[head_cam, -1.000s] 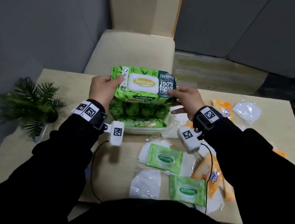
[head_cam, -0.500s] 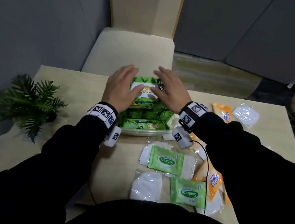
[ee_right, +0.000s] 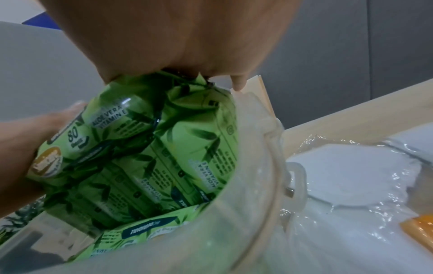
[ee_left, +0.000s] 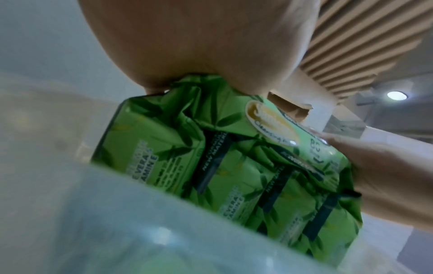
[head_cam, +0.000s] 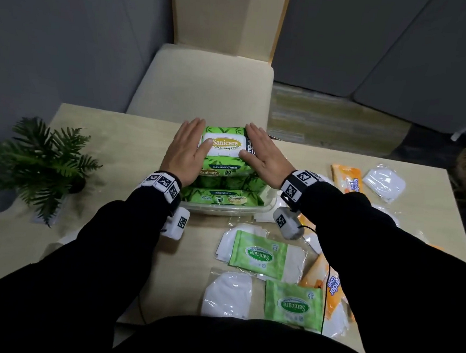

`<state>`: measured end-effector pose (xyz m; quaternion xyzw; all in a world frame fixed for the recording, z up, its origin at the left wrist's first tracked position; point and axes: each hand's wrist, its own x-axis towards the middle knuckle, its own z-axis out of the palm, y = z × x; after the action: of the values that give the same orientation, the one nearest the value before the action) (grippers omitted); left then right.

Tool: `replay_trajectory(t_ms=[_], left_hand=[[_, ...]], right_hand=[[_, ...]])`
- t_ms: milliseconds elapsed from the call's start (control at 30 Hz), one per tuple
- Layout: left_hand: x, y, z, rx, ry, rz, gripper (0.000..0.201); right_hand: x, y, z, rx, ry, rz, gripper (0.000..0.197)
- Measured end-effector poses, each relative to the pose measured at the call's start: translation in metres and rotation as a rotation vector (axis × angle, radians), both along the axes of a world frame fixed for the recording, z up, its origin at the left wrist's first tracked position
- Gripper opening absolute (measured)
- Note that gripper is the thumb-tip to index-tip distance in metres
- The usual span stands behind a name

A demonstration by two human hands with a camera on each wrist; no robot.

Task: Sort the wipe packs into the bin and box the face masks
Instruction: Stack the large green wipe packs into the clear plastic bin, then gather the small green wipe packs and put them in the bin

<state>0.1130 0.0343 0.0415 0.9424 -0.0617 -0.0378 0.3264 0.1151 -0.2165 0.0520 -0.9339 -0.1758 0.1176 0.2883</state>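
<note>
Several large green Sanicare wipe packs are stacked in a clear plastic bin (head_cam: 223, 208) at the table's middle. The top pack (head_cam: 223, 147) lies flat and rises above the rim. My left hand (head_cam: 184, 151) rests flat on its left end and my right hand (head_cam: 263, 156) on its right end, fingers straight. The left wrist view shows my palm (ee_left: 199, 46) pressing on the green packs (ee_left: 234, 166). The right wrist view shows the stack (ee_right: 152, 148) inside the bin wall (ee_right: 257, 166). Two small green wipe packs (head_cam: 258, 254) (head_cam: 293, 305) and bagged white face masks (head_cam: 228, 294) (head_cam: 385, 182) lie loose on the table.
Orange wipe packs (head_cam: 347, 179) (head_cam: 329, 286) lie at the right among more bagged masks (ee_right: 351, 172). A small potted plant (head_cam: 38, 165) stands at the table's left edge. A cream chair (head_cam: 203, 83) sits behind the table. No box for the masks is in view.
One second ago both hands held the large green pack up above the bin. It now lies on the stack, and both hands have flattened on top of it.
</note>
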Motion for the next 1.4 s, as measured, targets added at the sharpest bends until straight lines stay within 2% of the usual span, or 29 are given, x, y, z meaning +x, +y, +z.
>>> replay_trajectory(t_ms=[167,233,300,333,433,533,633,733,833,933,1033,1167,1233,1267,1300,1400], left_hand=[[0.000,0.010,0.003,-0.259,0.069,0.092,0.053],[-0.001,0.012,0.012,-0.394,0.068,0.209,0.047],[-0.003,0.012,0.024,-0.474,0.019,0.341,0.043],[-0.005,0.011,0.030,-0.455,-0.048,0.366,0.041],[-0.018,-0.002,0.046,-0.280,-0.322,0.268,0.034],[-0.043,-0.040,0.061,-0.304,-0.429,0.107,0.023],[-0.074,-0.089,0.065,-0.321,-0.349,-0.144,0.015],[-0.098,-0.134,0.039,-0.243,-0.124,-0.395,0.013],[-0.113,-0.160,-0.008,-0.041,0.142,-0.538,0.019],[-0.122,-0.165,-0.054,0.227,0.346,-0.582,0.040],[-0.129,-0.164,-0.081,0.429,0.357,-0.611,0.061],[-0.133,-0.164,-0.098,0.596,0.298,-0.613,0.064],[-0.132,-0.167,-0.101,0.590,0.265,-0.615,0.043],[-0.131,-0.170,-0.101,0.551,0.266,-0.615,0.026],[-0.130,-0.174,-0.098,0.486,0.292,-0.601,0.021],[-0.125,-0.187,-0.089,0.080,0.444,-0.424,0.024]], right_hand=[[-0.002,-0.006,0.005,0.102,0.125,-0.042,0.071],[-0.006,-0.011,0.011,0.193,0.181,-0.120,0.068],[-0.014,-0.021,0.017,0.325,0.216,-0.233,0.065],[-0.021,-0.028,0.021,0.389,0.236,-0.283,0.063],[-0.047,-0.052,0.029,0.532,0.305,-0.392,0.056],[-0.072,-0.080,0.026,0.615,0.331,-0.563,0.043],[-0.096,-0.105,0.011,0.680,0.388,-0.786,0.024],[-0.127,-0.123,-0.010,0.709,0.492,-0.923,0.021],[-0.160,-0.134,-0.034,0.625,0.559,-0.990,0.022],[-0.187,-0.148,-0.055,0.533,0.642,-0.966,0.012],[-0.202,-0.160,-0.064,0.588,0.728,-0.947,0.018],[-0.207,-0.171,-0.066,0.652,0.730,-0.977,0.027],[-0.209,-0.176,-0.066,0.678,0.729,-0.980,0.027],[-0.210,-0.178,-0.066,0.696,0.730,-0.978,0.028],[-0.210,-0.180,-0.067,0.720,0.731,-0.973,0.029],[-0.213,-0.185,-0.069,0.789,0.735,-0.940,0.040]])
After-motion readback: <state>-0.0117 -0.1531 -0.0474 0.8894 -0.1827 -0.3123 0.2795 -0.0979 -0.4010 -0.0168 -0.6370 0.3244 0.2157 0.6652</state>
